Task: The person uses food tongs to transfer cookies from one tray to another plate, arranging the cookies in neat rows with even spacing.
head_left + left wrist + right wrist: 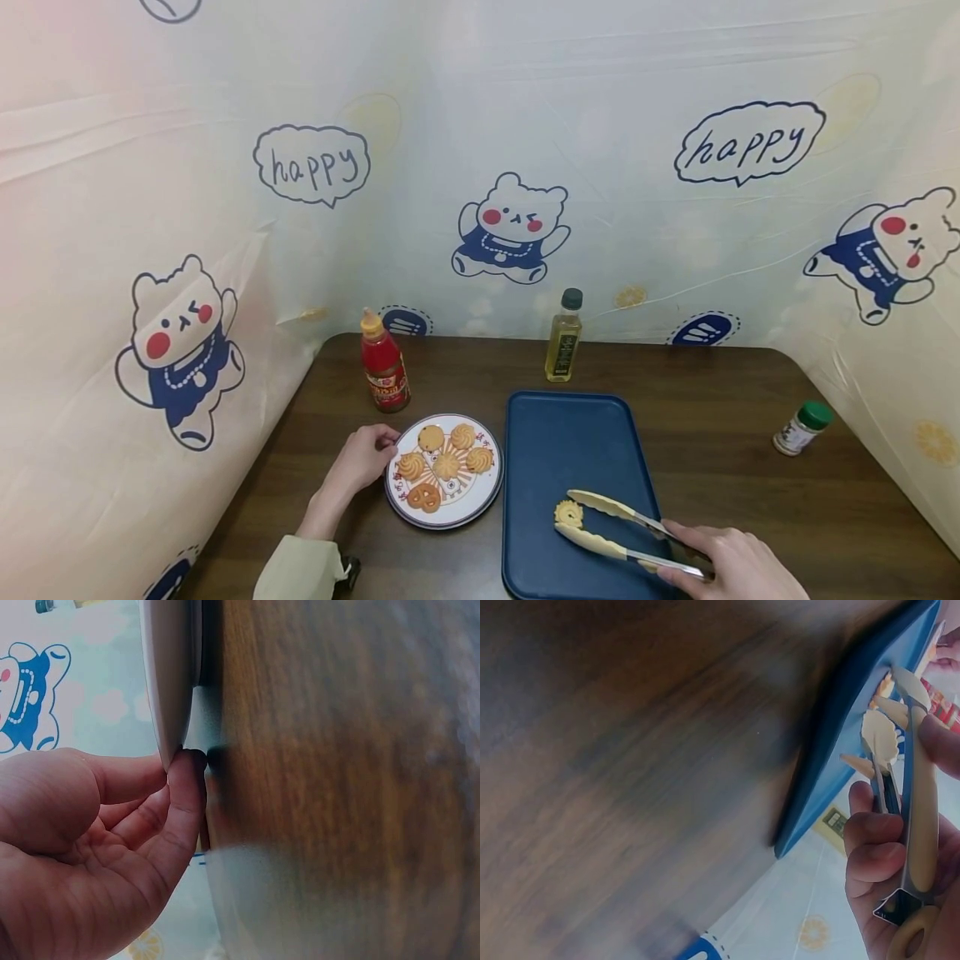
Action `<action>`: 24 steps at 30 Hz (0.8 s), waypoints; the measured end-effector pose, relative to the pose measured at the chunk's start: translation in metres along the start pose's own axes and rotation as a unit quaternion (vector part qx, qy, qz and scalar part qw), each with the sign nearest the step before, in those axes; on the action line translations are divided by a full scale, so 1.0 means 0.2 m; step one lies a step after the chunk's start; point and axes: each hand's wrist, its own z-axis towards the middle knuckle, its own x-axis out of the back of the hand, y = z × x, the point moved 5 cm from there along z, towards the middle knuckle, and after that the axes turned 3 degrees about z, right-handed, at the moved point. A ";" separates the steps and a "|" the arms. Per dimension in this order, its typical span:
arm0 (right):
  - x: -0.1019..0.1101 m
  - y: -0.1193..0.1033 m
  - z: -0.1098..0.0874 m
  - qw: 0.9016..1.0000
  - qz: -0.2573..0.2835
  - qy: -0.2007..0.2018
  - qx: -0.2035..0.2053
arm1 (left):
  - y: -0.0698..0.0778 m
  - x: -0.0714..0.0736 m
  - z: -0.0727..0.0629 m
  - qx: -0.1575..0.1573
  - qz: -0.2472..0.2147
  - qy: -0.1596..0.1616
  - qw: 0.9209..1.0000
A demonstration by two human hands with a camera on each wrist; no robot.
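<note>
My left hand [367, 457] pinches the left rim of a white patterned plate [471, 510], thumb on top and fingers under the edge in the left wrist view. Several cookies [446, 465] lie spread over that plate, among them swirled ones and a pretzel-shaped one [424, 497]. In my right hand [738, 560] is a pair of tongs [600, 546] with cream tips and metal arms, gripped by the handles. Their tips stand apart on either side of a ring-shaped cookie [567, 513], low over the dark blue tray [570, 442].
Behind the plate stands a red sauce bottle [385, 371] with a yellow cap. An oil bottle [564, 340] is beyond the tray's far edge. Off to the right sits a small green-capped jar [802, 428]. A printed curtain [420, 250] encloses the wooden table [712, 417].
</note>
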 end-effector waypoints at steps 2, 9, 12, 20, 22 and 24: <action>0.00 0.00 0.00 1.000 0.000 0.002 0.002 | 0.00 0.00 0.00 -0.002 -0.001 0.001 1.000; -0.01 0.00 -0.01 1.000 -0.006 0.004 0.016 | 0.01 0.00 0.00 -0.012 0.000 0.004 1.000; -0.01 0.00 -0.01 1.000 -0.007 0.005 0.019 | 0.01 0.01 0.00 -0.015 -0.001 0.004 1.000; 0.00 -0.02 0.00 1.000 0.011 0.007 0.026 | 0.01 0.01 0.00 -0.017 -0.004 0.006 1.000; 0.01 -0.04 0.00 0.999 0.011 0.013 0.038 | 0.01 0.01 -0.01 -0.016 -0.004 0.006 1.000; 0.02 -0.06 0.01 0.999 0.007 0.023 0.049 | 0.01 0.01 -0.01 -0.014 -0.003 0.006 1.000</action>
